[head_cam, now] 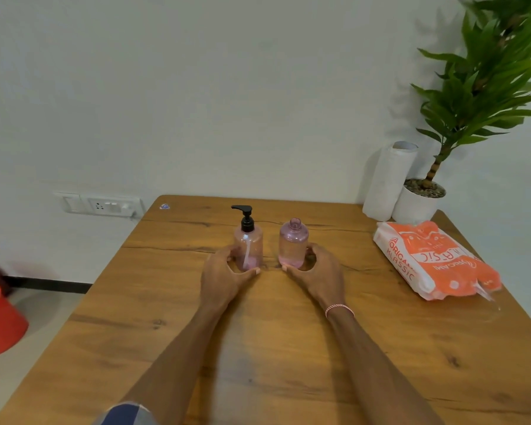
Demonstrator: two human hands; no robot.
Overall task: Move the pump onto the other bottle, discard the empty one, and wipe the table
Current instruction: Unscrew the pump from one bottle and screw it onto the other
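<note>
Head view — pump (245, 216) upright on left bottle (248, 248), spout pointing left

Soft, even indoor light, faint shadows, slight blur, wide-angle edge bending.

A wooden tabletop (288, 363) meets a plain white wall (227, 87), with a switch-and-socket plate (100, 204) at left, a potted plant (472, 102) at upper right and pale floor (43, 299) at lower left.
</note>
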